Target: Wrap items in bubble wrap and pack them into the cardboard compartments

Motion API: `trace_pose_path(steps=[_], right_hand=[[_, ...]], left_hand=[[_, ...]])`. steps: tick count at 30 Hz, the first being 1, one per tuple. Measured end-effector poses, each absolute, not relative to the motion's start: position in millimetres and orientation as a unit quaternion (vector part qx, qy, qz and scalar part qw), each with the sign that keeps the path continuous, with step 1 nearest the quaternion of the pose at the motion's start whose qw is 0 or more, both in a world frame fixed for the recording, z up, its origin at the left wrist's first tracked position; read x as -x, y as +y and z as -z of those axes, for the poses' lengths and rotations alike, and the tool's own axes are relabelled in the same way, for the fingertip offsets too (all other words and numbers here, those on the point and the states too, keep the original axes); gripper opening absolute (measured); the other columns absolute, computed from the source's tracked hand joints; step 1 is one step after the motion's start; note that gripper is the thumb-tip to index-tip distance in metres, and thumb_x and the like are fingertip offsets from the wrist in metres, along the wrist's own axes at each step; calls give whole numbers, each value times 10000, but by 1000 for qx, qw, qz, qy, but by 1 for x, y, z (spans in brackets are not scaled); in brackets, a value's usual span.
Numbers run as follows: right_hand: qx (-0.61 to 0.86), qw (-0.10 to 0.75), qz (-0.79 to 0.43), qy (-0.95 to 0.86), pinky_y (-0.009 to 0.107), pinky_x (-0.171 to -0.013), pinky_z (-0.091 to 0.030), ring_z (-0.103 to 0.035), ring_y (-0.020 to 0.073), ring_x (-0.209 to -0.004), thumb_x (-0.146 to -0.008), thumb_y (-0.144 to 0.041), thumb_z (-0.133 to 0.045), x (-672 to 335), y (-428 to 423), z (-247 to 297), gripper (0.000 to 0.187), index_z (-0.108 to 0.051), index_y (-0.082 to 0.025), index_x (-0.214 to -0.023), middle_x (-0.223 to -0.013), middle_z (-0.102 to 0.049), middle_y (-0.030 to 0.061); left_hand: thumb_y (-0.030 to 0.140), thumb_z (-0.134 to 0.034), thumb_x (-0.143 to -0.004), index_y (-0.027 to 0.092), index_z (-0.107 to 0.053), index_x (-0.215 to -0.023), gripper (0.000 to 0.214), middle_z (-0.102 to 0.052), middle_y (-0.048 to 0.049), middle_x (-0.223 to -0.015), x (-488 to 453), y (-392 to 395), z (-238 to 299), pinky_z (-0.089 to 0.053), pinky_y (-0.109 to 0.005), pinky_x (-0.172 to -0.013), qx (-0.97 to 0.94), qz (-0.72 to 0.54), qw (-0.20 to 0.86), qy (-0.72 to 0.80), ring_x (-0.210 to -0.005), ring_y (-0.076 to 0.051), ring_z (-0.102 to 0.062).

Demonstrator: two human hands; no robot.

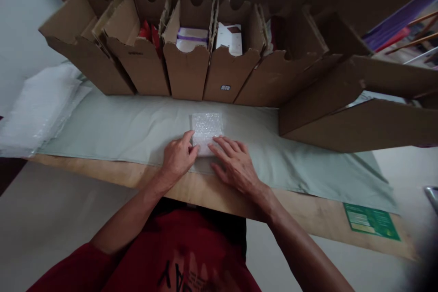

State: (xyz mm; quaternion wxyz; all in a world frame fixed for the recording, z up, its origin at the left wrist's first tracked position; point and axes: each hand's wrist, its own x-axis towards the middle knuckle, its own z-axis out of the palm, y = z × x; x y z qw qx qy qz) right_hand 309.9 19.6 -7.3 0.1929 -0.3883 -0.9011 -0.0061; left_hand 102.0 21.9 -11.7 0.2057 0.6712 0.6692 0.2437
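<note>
A small square parcel wrapped in bubble wrap (206, 128) lies on a pale green cloth (130, 127) spread over the wooden table. My left hand (178, 159) rests at the parcel's near left corner, fingers curled, thumb touching the wrap. My right hand (236, 164) lies flat with its fingers stretched out, the fingertips pressing on the parcel's near right edge.
A row of open cardboard bins (186, 66) stands along the back, holding red, white and purple packs. Larger cardboard boxes (359, 114) lie at the right. A stack of bubble wrap sheets (37, 105) sits at the left. A green label (371, 221) is stuck near the table's front right edge.
</note>
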Motion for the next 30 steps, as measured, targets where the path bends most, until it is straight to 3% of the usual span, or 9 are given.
trace_pose_path(steps=[3,7,11,14,16,19,22,25,30], right_hand=[[385,162,-6,-909,465,-973,-462,-618,318,-1248,-1007,-196,-530,-303,31,9,308,-672,-162,-1278,-1371,-683,154],[413,188,-91,-887,428,-915,-478,-705,271,-1060,-1042,-192,-464,-303,37,1,304,-697,-185,-1237,-1208,-765,122],[474,260,-247,-804,366,-855,-510,-724,240,-943,-1052,-291,-466,-305,19,-17,299,-704,-211,-1214,-1071,-786,82],[472,279,-420,-723,300,-714,-516,-702,204,-820,-1056,-402,-458,-301,2,-25,325,-707,-226,-1169,-965,-762,43],[469,286,-472,-689,296,-678,-514,-686,203,-801,-1044,-449,-466,-301,-5,-25,343,-713,-219,-1104,-928,-743,43],[518,321,-393,-688,383,-838,-545,-683,259,-972,-970,-486,-591,-310,-8,-22,316,-712,-228,-1108,-1066,-739,80],[522,339,-349,-700,481,-1003,-510,-618,307,-1220,-874,-554,-722,-330,-9,-28,551,-634,-266,-1335,-1379,-642,116],[467,306,-393,-731,444,-979,-531,-635,277,-1211,-838,-589,-773,-350,-11,-44,758,-522,-277,-1482,-1388,-645,116],[486,224,-299,-790,406,-939,-515,-698,241,-1006,-921,-354,-733,-374,-21,-72,324,-695,-250,-1226,-1124,-766,59]], left_hand=[[268,-678,-873,165,-646,-1252,394,-662,9,-751,-100,16,9,-503,-310,-714,-622,-330,252,664,-674,-166,-620],[395,-697,-855,179,-623,-1258,463,-689,-72,-1056,-93,-8,5,-550,-314,-794,-481,-483,405,609,-890,-180,-664],[382,-766,-778,175,-578,-1311,602,-657,-141,-1291,-97,-25,4,-533,-422,-1017,-334,-509,595,524,-1204,-274,-646],[322,-747,-764,169,-538,-1352,643,-655,-137,-1310,-105,-25,6,-495,-429,-1093,-315,-512,642,477,-1268,-267,-617],[314,-722,-778,155,-514,-1390,666,-681,-128,-1238,-110,-24,5,-524,-409,-1054,-325,-508,641,475,-1185,-243,-655],[324,-679,-833,148,-496,-1436,654,-718,-91,-1059,-114,-26,2,-581,-364,-924,-375,-481,610,505,-989,-206,-701],[287,-638,-874,179,-497,-1461,613,-735,-78,-1044,-120,-31,-4,-600,-337,-862,-474,-430,559,527,-937,-198,-713],[261,-640,-884,224,-507,-1466,599,-732,-91,-1149,-133,-33,-10,-605,-352,-892,-585,-387,500,508,-991,-211,-723],[218,-610,-916,316,-434,-1516,633,-734,-59,-1165,-163,-28,-24,-616,-395,-931,-722,-345,413,434,-1028,-220,-733]])
